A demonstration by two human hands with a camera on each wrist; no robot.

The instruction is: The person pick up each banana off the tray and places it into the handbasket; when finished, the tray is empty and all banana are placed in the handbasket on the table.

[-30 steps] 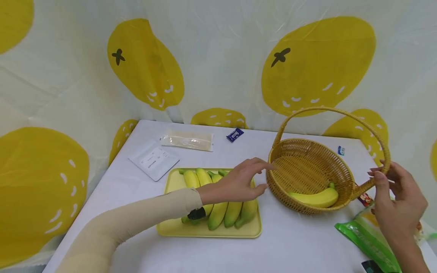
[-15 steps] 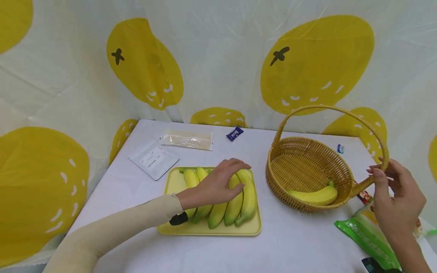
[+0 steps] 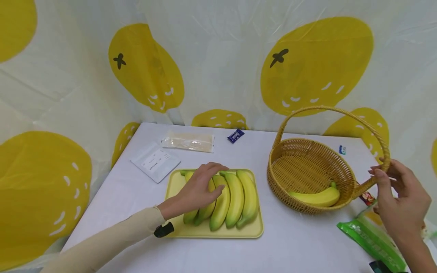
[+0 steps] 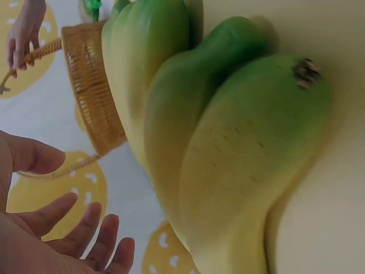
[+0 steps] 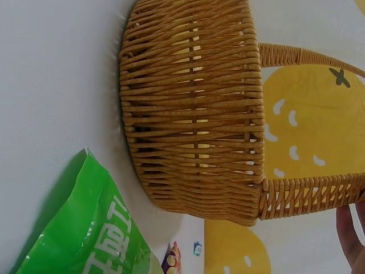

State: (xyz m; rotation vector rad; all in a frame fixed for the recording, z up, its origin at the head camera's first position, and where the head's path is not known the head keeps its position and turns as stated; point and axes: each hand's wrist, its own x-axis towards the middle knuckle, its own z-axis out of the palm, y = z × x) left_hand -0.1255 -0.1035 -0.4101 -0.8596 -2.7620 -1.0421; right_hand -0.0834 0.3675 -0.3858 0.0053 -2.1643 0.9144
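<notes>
A second ago my left fingers [image 3: 212, 167] were beside the basket; since then they have swung back to my left and now hang over the left part of the yellow tray [image 3: 175, 184]. My right fingers [image 3: 382, 181] have stayed where they were.

The left ones are loosely spread, thumb apart, holding nothing. The row of bananas [image 3: 235, 197] lies on the tray under them and just to their right, green ends towards me; my own hand covers some of the leftmost fruit, so I can't be sure how many are there.

With my right thumb and fingers I'm pinching the handle [image 3: 336, 109] of the wicker basket [image 3: 297, 170], low on its right side. The basket is to the left of that grip, and a single banana [image 3: 317, 198] rests inside, on the side nearer me. A green bag [image 3: 373, 242] lies just below my right fingers, with a small red packet [image 3: 367, 198] just left of them.

Beyond my left fingers on the white desk [image 3: 290, 250] are a clear packet [image 3: 187, 143] and a dark blue sachet [image 3: 235, 135]; a pale pouch [image 3: 155, 163] sits farther left.
</notes>
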